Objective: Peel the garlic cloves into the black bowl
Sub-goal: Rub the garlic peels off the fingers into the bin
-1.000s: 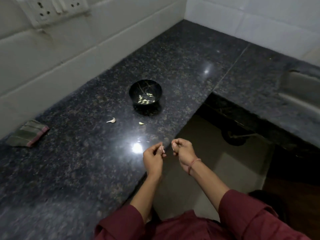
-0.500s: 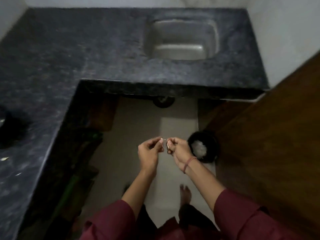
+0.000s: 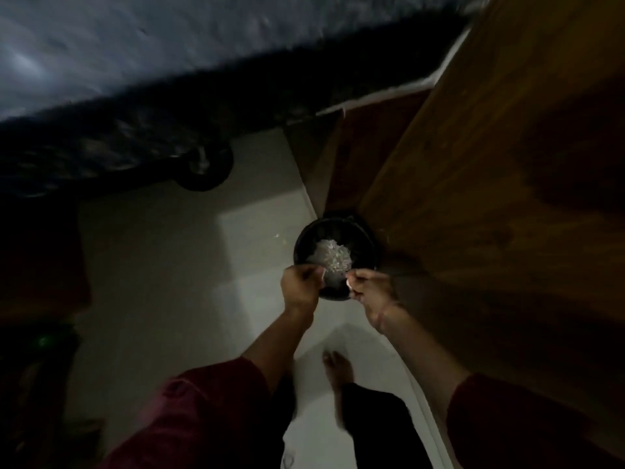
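— While you stand over the round black container (image 3: 362, 238) on the pale tiled floor (image 3: 169, 265), both your hands hang above its near rim, a little apart from each other.

— What is in my left hand?

— Your left hand (image 3: 301, 289) has its fingers curled in, and the thumb and forefinger pinch a thin pale sliver (image 3: 323, 274). The view is dark and smeared, so I cannot tell you whether it is skin or clove.

— And the right?

— Your right hand (image 3: 370, 292) is curled too. It pinches a small pale garlic piece (image 3: 348, 282) at its fingertips, just over the container's near right edge. I cannot tell whether it is peeled.

— What lies in the container?

— A loose white heap (image 3: 333, 257) sits in the middle, just far of your fingertips and below them.

— And around me?

— Far and to the left runs the dark speckled stone counter (image 3: 101, 45), with a dark round fitting (image 3: 203, 170) under its edge. On the right stands a brown wooden panel (image 3: 507, 164), and the container sits just beside its foot. Near you, your bare foot (image 3: 338, 367) rests on the floor between your forearms. Your maroon sleeves (image 3: 203, 418) fill the near left and near right.
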